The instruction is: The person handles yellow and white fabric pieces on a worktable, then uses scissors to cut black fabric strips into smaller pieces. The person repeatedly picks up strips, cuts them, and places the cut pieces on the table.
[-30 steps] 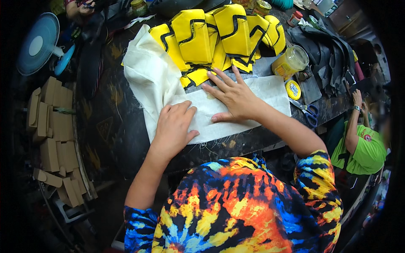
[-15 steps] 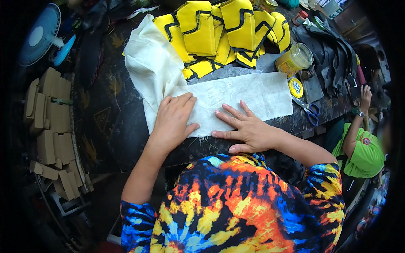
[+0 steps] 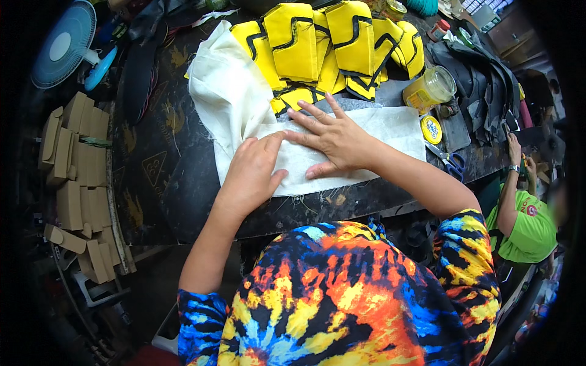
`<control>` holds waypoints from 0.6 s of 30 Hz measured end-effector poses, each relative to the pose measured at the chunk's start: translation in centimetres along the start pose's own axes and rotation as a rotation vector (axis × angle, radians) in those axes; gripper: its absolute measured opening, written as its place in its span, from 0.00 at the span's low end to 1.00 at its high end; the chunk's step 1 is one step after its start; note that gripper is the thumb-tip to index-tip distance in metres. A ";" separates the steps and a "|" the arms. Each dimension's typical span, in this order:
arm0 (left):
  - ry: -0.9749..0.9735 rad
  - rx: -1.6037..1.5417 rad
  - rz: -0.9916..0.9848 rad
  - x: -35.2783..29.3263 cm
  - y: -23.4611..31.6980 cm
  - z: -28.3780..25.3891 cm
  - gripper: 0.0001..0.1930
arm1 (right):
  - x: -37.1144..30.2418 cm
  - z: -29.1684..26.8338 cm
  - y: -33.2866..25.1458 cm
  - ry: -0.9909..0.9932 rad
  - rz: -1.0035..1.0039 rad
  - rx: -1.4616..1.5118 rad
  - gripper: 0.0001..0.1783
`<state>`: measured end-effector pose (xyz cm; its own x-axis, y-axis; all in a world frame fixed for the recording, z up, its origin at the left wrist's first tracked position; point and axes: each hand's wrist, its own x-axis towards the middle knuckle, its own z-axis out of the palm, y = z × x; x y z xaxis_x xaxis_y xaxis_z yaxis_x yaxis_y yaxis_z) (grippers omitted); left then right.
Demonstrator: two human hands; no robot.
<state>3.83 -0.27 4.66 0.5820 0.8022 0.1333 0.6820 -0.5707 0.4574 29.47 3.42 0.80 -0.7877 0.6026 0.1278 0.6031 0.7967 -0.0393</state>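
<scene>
A white woven cloth (image 3: 387, 131) with frayed edges lies flat across the dark table, and its loose part is bunched in folds at the left. My left hand (image 3: 251, 169) presses on the cloth beside those folds, fingers close together and thumb apart. Spread flat on the cloth, my right hand (image 3: 332, 141) has its fingertips by the far edge and near my left fingers. Neither hand grips anything. Just beyond the cloth sits a pile of yellow pieces with black trim (image 3: 294, 46).
Right of the cloth are an open jar (image 3: 429, 88), its yellow lid (image 3: 431, 129) and blue-handled scissors (image 3: 453, 163). Black sheet pieces (image 3: 473, 85) lie beyond. Brown cardboard pieces (image 3: 76, 183) and a blue fan (image 3: 64, 46) stand left. A person in green (image 3: 525, 222) works at right.
My right hand has moved away from me across the cloth, from the near edge to the far edge and closer to my left hand. The left hand stays by the folds.
</scene>
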 end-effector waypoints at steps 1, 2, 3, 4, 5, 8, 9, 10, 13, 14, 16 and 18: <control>-0.007 -0.023 -0.024 0.0 -0.1 -0.1 0.33 | -0.5 -0.3 -0.4 -0.013 -0.027 0.008 0.51; 0.011 -0.048 -0.034 -0.1 -0.2 -0.1 0.32 | -0.9 -0.7 -0.8 -0.007 -0.062 0.017 0.51; 0.004 -0.040 -0.031 -0.1 -0.3 -0.1 0.32 | -1.5 -1.0 -1.4 -0.028 -0.069 0.044 0.50; 0.021 -0.032 -0.012 -0.1 -0.3 -0.1 0.31 | -2.0 -1.2 -2.0 -0.064 -0.067 0.068 0.50; 0.028 -0.020 0.002 -0.1 -0.3 -0.1 0.31 | -2.6 -1.5 -2.7 -0.081 -0.072 0.094 0.50; 0.002 -0.020 -0.038 0.0 -0.2 0.0 0.32 | -4.2 -1.8 -4.7 -0.104 -0.089 0.184 0.47; 0.006 -0.023 -0.036 0.1 -0.2 -0.1 0.32 | -4.6 -1.8 -5.3 -0.150 -0.084 0.210 0.45; 0.008 -0.025 -0.036 0.1 -0.2 -0.1 0.32 | -4.9 -1.9 -5.7 -0.171 -0.081 0.238 0.43; -0.034 -0.027 -0.055 0.1 -0.4 -0.2 0.33 | -5.6 -2.6 -6.3 -0.216 -0.012 0.374 0.37; -0.052 -0.029 -0.066 0.1 -0.4 -0.2 0.33 | -5.8 -3.0 -6.1 -0.214 -0.006 0.412 0.35; -0.031 -0.027 -0.040 0.1 -0.6 -0.1 0.33 | -6.3 -3.9 -5.5 -0.233 0.013 0.504 0.32; -0.021 -0.034 -0.037 0.0 -0.6 0.0 0.33 | -6.3 -4.2 -5.0 -0.136 0.089 0.497 0.35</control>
<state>3.42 0.10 4.38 0.5663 0.8184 0.0973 0.6880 -0.5344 0.4911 31.96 -4.55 4.34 -0.7651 0.6433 -0.0265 0.5623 0.6476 -0.5143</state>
